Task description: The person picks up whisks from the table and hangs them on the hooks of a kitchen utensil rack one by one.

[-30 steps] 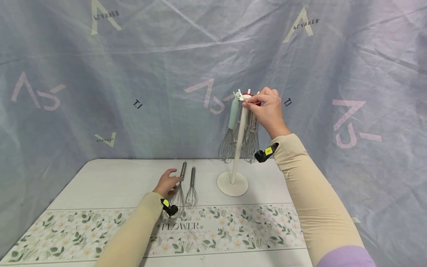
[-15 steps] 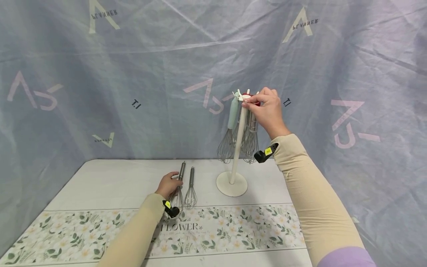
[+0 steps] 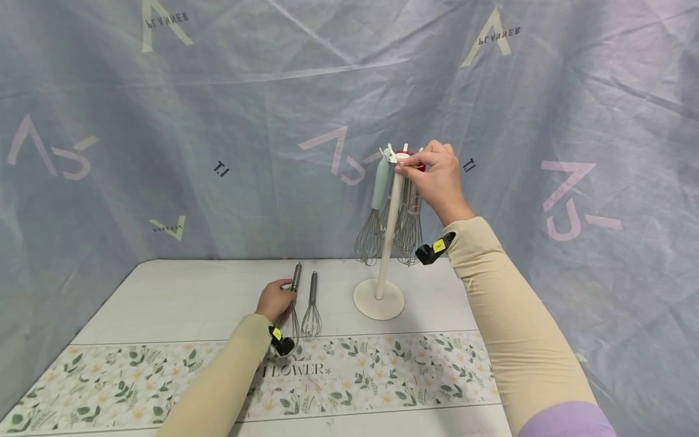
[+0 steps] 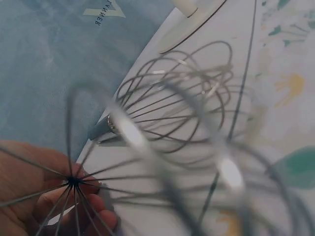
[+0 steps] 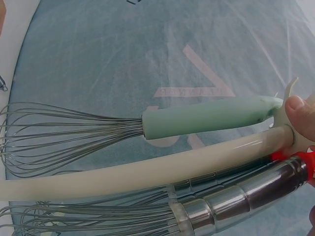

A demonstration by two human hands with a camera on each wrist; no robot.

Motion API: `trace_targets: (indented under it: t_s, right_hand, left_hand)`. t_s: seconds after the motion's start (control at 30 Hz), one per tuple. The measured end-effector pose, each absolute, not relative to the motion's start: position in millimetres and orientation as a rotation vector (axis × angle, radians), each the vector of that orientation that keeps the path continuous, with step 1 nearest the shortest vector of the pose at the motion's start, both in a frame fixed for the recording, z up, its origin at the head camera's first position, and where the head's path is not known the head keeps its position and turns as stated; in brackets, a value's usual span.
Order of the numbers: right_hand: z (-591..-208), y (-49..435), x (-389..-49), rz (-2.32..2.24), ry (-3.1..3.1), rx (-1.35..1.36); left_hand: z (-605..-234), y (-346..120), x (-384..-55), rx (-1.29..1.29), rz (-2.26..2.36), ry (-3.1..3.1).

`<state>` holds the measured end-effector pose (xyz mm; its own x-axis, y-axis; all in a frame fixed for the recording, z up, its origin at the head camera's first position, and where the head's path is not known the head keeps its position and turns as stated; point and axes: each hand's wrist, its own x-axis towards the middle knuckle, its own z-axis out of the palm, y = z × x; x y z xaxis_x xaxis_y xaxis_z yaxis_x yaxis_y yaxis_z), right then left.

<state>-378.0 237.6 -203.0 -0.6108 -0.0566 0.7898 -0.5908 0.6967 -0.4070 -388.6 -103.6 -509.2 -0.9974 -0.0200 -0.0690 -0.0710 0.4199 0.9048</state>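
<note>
My left hand [image 3: 276, 301] grips a metal whisk on the table, around the lower handle [image 3: 297, 277]. In the left wrist view its fingers [image 4: 44, 167] curl behind the blurred wire loops. Just right of it lies a smaller metal whisk [image 3: 312, 303], untouched. Up at the top of a cream whisk stand [image 3: 389, 237], my right hand [image 3: 438, 179] pinches the hooked head between thumb and fingers. A mint-handled whisk [image 5: 206, 118] hangs from that head, beside a shiny metal-handled whisk [image 5: 246, 201] with a red end. More hanging whisks are partly hidden behind the pole.
The stand's round base [image 3: 379, 308] rests on the white table [image 3: 180, 297], right of the two lying whisks. A flower-print band [image 3: 404, 370] crosses the table's front. Grey-blue printed cloth [image 3: 262, 121] hangs behind and along both sides.
My left hand has shifted slightly right, and its spread fingers have closed around the whisk's handle. The right hand keeps its hold at the top of the stand.
</note>
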Motion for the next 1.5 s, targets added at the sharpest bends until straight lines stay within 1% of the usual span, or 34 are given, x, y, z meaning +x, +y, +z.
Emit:
trace_targets:
  t_s: [0.13, 0.7, 1.1, 1.5]
  right_hand:
    - [-203, 238, -379, 0.856, -2.108, 0.49]
    - [-206, 237, -378, 0.848, -2.122, 0.477]
    - [-203, 238, -379, 0.861, -2.101, 0.486]
    - [-204, 237, -378, 0.849, -2.119, 0.481]
  left_hand:
    - [-507, -107, -389, -0.035, 1.61, 2.695]
    - [-477, -115, -385, -0.047, 1.87, 2.684]
    - [-449, -110, -385, 0.054, 2.078, 2.556]
    - [-420, -99, -381, 0.222, 2.082, 2.546]
